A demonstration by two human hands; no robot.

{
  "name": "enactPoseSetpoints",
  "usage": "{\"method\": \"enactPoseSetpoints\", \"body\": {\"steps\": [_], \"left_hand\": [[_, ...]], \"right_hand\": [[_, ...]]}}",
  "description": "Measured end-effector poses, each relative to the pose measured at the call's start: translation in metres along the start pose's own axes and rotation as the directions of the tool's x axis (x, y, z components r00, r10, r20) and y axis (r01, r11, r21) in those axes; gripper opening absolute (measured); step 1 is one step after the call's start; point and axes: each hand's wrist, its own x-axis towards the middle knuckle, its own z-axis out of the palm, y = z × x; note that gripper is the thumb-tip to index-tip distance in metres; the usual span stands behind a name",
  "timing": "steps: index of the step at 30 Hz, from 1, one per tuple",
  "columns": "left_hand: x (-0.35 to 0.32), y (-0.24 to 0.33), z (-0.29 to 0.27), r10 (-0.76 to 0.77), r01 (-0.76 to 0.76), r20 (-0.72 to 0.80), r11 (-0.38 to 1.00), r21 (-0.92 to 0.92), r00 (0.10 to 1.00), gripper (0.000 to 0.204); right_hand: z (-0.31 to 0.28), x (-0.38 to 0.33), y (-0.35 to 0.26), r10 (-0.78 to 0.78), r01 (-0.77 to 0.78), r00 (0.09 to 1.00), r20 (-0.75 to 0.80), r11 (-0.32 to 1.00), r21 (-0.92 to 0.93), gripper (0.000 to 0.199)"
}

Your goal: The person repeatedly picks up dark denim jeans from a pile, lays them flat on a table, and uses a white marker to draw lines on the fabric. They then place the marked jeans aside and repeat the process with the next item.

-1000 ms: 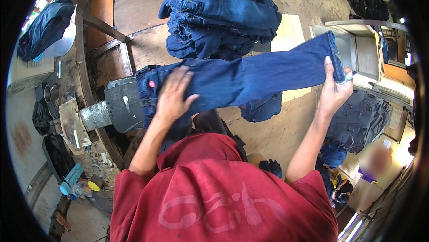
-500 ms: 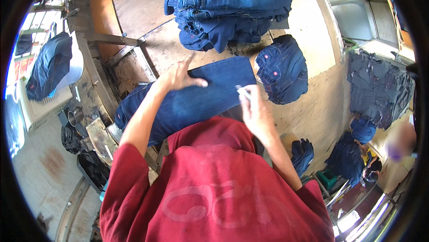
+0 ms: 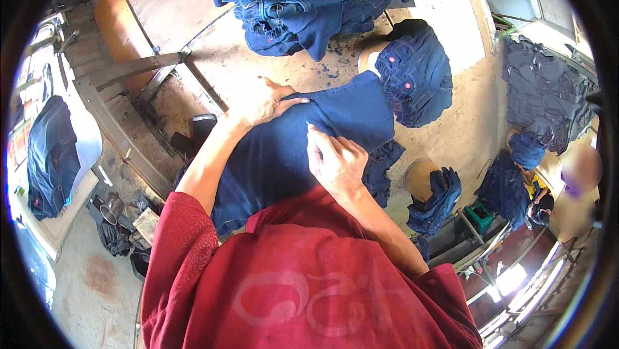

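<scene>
A dark blue denim garment (image 3: 277, 149), probably a pair of jeans, stretches across my lap with one leg end pointing up to the right. My left hand (image 3: 264, 102) is closed on its far edge, thumb over the cloth, and a fold runs rightward from there. Above the middle of the denim, my right hand (image 3: 338, 163) is curled with its fingertips pressed together. Whatever lies in these fingers is hidden. Just right of the leg end, a rolled denim bundle (image 3: 416, 78) rests on a round stool.
A tall pile of folded jeans (image 3: 316, 0) stands ahead. Dark garments (image 3: 545, 91) lie heaped at far right, near a person (image 3: 577, 171). More denim (image 3: 435, 200) hangs on a round stool at right. A wooden frame (image 3: 122, 136) stands at left, beside a metal cup (image 3: 111, 208).
My right hand has moved left over the denim; the small pale tool it showed earlier is no longer visible. My left hand has gone from spread fingers to gripping the cloth edge.
</scene>
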Motion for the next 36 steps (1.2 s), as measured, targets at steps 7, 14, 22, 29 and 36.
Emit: {"method": "enactPoseSetpoints", "body": {"steps": [7,14,22,29,36], "left_hand": [[-0.004,0.007,0.004,-0.009,0.008,-0.013,1.000,-0.027,1.000,0.033],[-0.006,0.008,0.008,-0.030,0.028,-0.045,0.999,-0.025,0.999,0.032],[-0.005,0.011,0.005,-0.081,0.080,-0.001,0.996,-0.031,0.997,0.031],[-0.006,0.012,0.010,-0.089,0.087,-0.034,0.995,-0.057,0.995,0.033],[-0.006,0.011,0.012,-0.107,0.106,-0.013,0.993,-0.053,0.994,0.033]], "right_hand": [[0.012,-0.005,-0.004,0.060,-0.052,0.992,0.110,0.996,-0.075,0.025],[-0.023,-0.042,-0.006,0.087,-0.090,0.994,0.060,0.995,0.046,0.028],[0.024,0.002,0.004,0.023,-0.022,0.999,0.023,0.999,-0.040,0.028],[-0.011,-0.008,-0.012,0.061,-0.039,0.979,0.193,0.993,-0.115,0.026],[-0.006,0.001,-0.007,0.125,-0.128,0.989,0.074,0.991,0.044,0.014]]}}
